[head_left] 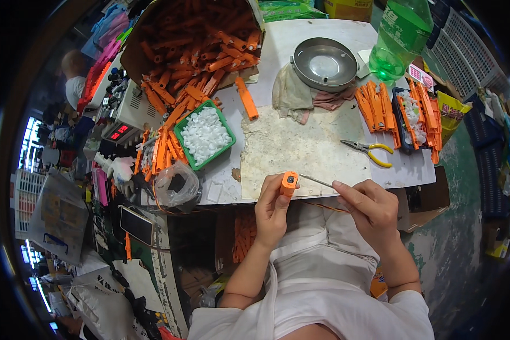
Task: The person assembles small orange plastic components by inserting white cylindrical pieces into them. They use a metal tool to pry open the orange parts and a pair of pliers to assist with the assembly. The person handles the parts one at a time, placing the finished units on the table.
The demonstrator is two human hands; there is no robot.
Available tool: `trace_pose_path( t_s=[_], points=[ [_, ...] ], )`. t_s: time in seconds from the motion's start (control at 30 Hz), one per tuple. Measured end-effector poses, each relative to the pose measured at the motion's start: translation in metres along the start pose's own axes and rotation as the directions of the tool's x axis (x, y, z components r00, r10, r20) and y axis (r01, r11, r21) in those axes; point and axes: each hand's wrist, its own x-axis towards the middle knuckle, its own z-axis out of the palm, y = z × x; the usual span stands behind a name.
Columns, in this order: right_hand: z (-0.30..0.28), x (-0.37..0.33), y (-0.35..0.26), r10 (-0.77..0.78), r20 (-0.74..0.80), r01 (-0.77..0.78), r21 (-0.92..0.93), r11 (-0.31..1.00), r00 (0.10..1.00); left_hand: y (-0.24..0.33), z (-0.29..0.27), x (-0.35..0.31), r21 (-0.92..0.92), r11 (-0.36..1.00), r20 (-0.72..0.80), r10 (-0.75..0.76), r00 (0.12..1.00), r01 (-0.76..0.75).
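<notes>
My left hand (271,212) grips an orange plastic casing (289,182), its squared end with a dark round hole turned up. My right hand (371,208) pinches a slim metal tool (318,181). The tool's tip points at the casing, close to its right side; whether they touch I cannot tell. Both hands are at the table's near edge, above my lap. Beyond them lies a stained sheet (306,150). Yellow-handled pliers (374,152) rest past my right hand. A single orange casing (246,98) lies farther off.
A large container (249,17) spills orange casings at the far left. A green tray (181,136) holds small white pieces. A metal bowl (306,68) sits on a rag (292,90). Orange casings (375,107) are stacked right, near a green bottle (399,39). A clear plastic tub (175,184) stands left.
</notes>
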Motion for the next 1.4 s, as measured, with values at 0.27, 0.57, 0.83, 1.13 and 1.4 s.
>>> trace_pose_path(
  t_s=[0.27,0.57,0.83,1.13,1.4],
  points=[
    [-0.009,0.0,-0.004,0.003,0.031,-0.002,-0.005,1.0,1.0,0.004,-0.003,0.002,0.093,0.994,0.035,0.05,0.998,-0.053],
    [-0.015,0.0,-0.004,0.189,0.178,-0.228,0.226,0.947,0.966,0.01,-0.005,0.006,0.166,0.982,0.089,0.075,0.993,-0.089],
    [-0.01,-0.019,-0.004,0.049,0.132,-0.045,-0.033,0.998,0.99,0.02,-0.014,0.011,0.281,0.946,0.224,0.1,0.969,-0.162],
    [0.003,-0.035,0.001,0.57,0.418,-0.695,0.557,0.454,0.707,0.024,-0.023,0.014,0.362,0.91,0.343,0.069,0.937,-0.199],
    [0.008,-0.039,0.0,0.369,0.139,-0.394,0.374,0.84,0.919,0.024,-0.019,0.01,0.329,0.938,0.295,0.008,0.956,-0.109]
  ],
)
